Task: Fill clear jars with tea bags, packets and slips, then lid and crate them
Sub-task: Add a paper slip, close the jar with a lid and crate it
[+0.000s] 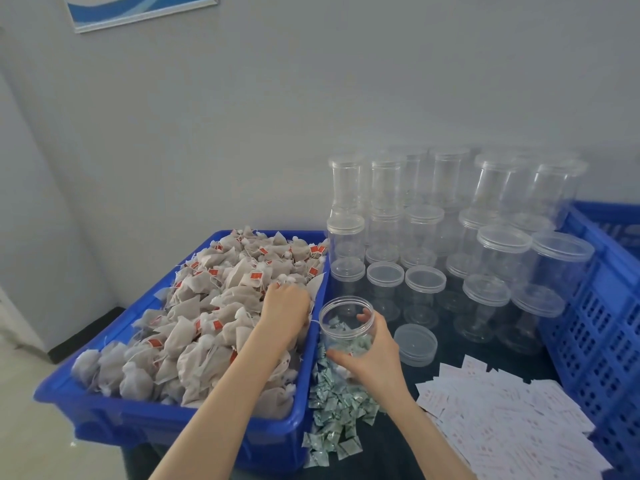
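Blue bin [104,415] of tea bags [207,306]

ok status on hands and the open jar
Left hand down among tea bags in blue bin. Right hand grips open jar. Nothing blocking.

Left hand [285,308] reaching into blue tub [114,344], fingers digging among heaped tea bags [207,306]. Right hand [372,348] gripping open jar [346,322], tilting it toward tub; few green packets inside. Loose lid [415,344] lying just beside. Green packets [332,407] and white slips [502,420] lying on table. Lidded jars [450,237] standing behind, blue crate [599,306] sitting at right.
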A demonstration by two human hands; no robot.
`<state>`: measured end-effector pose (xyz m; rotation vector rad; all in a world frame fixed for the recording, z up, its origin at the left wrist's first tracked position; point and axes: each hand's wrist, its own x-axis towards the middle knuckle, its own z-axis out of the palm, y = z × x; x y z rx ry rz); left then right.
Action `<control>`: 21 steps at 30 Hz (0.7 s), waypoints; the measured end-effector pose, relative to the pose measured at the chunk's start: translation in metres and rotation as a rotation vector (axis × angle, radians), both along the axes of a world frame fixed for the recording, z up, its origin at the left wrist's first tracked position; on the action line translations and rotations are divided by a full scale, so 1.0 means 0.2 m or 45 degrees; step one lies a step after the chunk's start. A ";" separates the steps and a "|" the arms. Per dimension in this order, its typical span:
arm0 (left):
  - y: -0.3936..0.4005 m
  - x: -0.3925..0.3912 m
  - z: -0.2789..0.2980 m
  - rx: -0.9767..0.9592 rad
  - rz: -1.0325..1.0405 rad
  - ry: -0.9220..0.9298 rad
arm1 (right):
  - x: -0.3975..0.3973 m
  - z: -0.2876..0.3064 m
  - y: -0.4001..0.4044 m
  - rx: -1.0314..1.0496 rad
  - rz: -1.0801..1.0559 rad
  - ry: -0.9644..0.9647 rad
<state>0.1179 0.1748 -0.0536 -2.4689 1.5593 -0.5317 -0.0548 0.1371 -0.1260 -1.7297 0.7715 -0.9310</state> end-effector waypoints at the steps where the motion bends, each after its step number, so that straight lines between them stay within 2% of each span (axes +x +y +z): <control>1: 0.01 0.01 0.00 -0.003 0.007 0.053 | 0.00 0.00 0.00 -0.003 0.003 0.001; 4: 0.02 0.05 0.01 0.049 0.048 0.259 | 0.00 0.00 0.01 -0.003 0.011 0.000; 7: 0.04 0.05 0.02 0.000 0.046 0.303 | 0.00 0.00 0.00 -0.001 0.018 0.004; 11: 0.09 0.08 0.06 -0.380 0.050 0.291 | 0.00 0.00 0.00 0.000 0.020 0.021; 15: 0.11 0.11 0.13 -0.703 0.103 0.467 | 0.03 0.01 0.00 -0.007 0.047 0.032; 21: 0.13 0.15 0.14 -0.767 0.173 0.626 | 0.06 0.01 0.01 -0.002 0.079 0.060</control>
